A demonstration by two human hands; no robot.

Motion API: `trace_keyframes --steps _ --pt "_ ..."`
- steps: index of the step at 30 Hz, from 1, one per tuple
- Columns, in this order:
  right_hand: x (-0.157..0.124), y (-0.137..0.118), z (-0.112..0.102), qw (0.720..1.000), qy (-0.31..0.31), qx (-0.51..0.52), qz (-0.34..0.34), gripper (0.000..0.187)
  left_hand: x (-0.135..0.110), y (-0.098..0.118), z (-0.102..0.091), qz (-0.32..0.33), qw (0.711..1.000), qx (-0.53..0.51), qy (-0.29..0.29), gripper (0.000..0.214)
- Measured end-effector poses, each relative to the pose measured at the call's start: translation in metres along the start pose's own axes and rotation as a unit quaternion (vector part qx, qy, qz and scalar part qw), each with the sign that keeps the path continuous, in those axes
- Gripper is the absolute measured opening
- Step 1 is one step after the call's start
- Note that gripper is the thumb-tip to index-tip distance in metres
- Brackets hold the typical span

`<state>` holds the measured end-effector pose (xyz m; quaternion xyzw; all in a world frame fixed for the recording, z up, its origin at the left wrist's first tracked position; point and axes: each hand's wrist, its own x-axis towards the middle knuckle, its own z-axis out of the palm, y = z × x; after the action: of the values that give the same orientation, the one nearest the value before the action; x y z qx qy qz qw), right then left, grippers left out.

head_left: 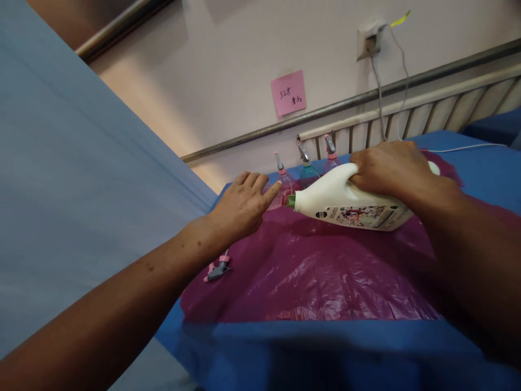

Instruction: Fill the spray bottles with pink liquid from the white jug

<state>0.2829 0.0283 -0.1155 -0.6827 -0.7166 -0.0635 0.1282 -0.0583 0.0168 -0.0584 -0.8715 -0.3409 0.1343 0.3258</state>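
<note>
My right hand is wrapped round the handle of a large white detergent jug, which is tipped on its side with its green neck pointing left. At that neck sits a small clear bottle. My left hand is closed round this small bottle, the forefinger stretched toward the jug's mouth. Both are above a purple plastic sheet spread on a blue-covered table.
Three spray bottles with grey and pink triggers stand behind the jug near the wall. A loose spray head lies at the sheet's left edge. A pink note, a wall socket with cables and a railing are behind.
</note>
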Motion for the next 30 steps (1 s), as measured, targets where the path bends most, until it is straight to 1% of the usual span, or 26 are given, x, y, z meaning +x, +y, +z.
trace_keyframes --steps 4,9,13,20,25,30 --pt "0.001 0.000 0.000 1.000 -0.005 0.003 0.007 0.037 0.002 0.000 -0.002 0.004 1.000 0.006 0.011 0.077" --pt "0.000 0.001 -0.002 1.000 -0.006 0.003 0.008 0.036 0.005 -0.001 -0.006 0.020 1.000 0.022 0.009 0.076" --pt "0.000 0.003 -0.003 1.000 -0.007 0.009 0.003 0.037 0.008 -0.003 -0.010 0.018 0.999 0.020 0.019 0.076" --pt "0.001 0.005 -0.002 1.000 0.006 0.007 0.002 0.040 0.013 -0.004 -0.016 0.024 1.000 0.009 0.018 0.070" --pt "0.001 0.005 -0.004 1.000 -0.010 0.019 0.003 0.038 0.016 -0.004 -0.019 0.040 0.998 0.023 0.036 0.065" --pt "0.001 0.006 -0.005 1.000 -0.012 0.015 0.008 0.037 0.022 -0.002 -0.029 0.061 0.998 0.027 0.022 0.068"
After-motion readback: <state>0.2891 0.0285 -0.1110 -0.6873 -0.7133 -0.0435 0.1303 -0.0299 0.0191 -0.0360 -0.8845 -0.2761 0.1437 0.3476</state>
